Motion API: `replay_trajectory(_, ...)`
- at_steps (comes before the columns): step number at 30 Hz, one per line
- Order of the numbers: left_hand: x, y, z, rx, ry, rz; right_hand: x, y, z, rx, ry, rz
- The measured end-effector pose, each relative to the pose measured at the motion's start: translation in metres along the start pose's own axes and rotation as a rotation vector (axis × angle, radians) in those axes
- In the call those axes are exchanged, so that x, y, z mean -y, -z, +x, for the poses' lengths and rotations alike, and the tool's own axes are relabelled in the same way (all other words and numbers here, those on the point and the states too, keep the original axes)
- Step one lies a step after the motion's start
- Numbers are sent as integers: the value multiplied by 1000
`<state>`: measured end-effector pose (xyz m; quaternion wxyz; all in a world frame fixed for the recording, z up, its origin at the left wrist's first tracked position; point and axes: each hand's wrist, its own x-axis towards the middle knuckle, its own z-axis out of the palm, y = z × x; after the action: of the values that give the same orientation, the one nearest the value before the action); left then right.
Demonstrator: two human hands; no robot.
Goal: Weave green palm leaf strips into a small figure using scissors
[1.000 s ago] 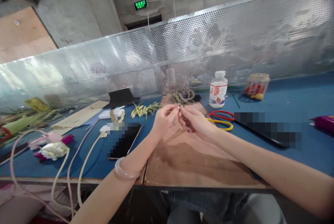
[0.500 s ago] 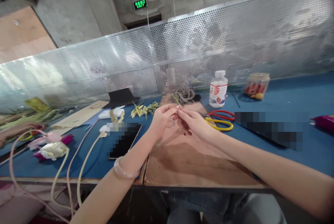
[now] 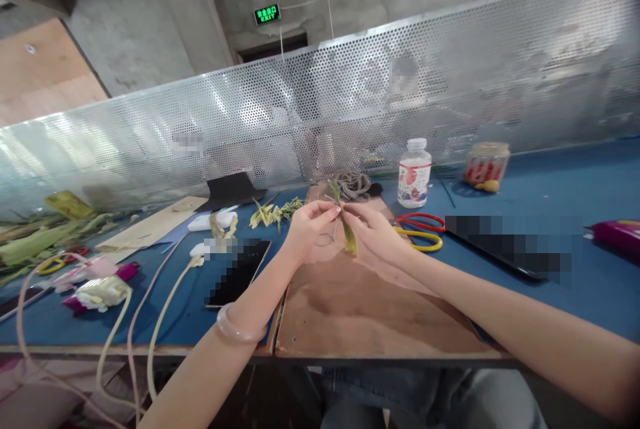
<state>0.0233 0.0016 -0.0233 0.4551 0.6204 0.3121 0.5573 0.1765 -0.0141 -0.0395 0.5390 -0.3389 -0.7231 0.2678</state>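
Note:
In the head view my left hand (image 3: 309, 224) and my right hand (image 3: 373, 226) meet above the wooden board (image 3: 360, 322). Both pinch a narrow green leaf (image 3: 349, 236), its yellowish lower end hanging between them and its top pointing away from me. Whether the leaf is folded or a bundle of strips, I cannot tell. Scissors with one red and one yellow handle (image 3: 423, 240) lie just right of my right hand. Beyond my fingers sits a coil of grey cord (image 3: 353, 186). A small pile of green plant scraps (image 3: 273, 212) lies left of my left hand.
A white-capped bottle (image 3: 415, 176) and a jar with red contents (image 3: 486, 166) stand at the back right. Black phones (image 3: 245, 279) lie on both sides. Cables (image 3: 165, 302) and chargers fill the left. A perforated metal screen (image 3: 240, 109) runs behind.
The leaf's yellowish lower part has come into view, hanging between my hands. My right hand's fingers have shifted round it. Another person's hand at the far left has left the view.

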Motion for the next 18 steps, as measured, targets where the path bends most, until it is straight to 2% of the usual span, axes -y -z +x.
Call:
replay_trajectory(3, -1, 0, 1, 18, -1, 3, 0, -3, -2, 37, 9, -7)
replay_trajectory(6, -1, 0, 1, 4, -17, 59, 0, -3, 0, 6, -2, -72)
replay_trajectory(8, -1, 1, 2, -37, -45, 135, -2, 6, 5, -43, -16, -203)
replay_trajectory(10, -1, 2, 3, -84, -74, 210, -6, 23, 11, -47, -57, -505)
replay_trajectory(12, 1, 4, 4, -107, -88, 263, -12, 47, 18, 129, -188, -974)
replay_trajectory(13, 3, 5, 5, -111, -91, 284, -16, 59, 20, 325, -291, -1157)
replay_trajectory(16, 7, 10, 8, -123, -104, 335, -26, 86, 25, 519, -382, -1221)
replay_trajectory(17, 9, 11, 9, -128, -109, 339, -29, 91, 25, 632, -395, -1243)
replay_trajectory(18, 10, 13, 10, -131, -114, 338, -30, 93, 26, 669, -420, -1269)
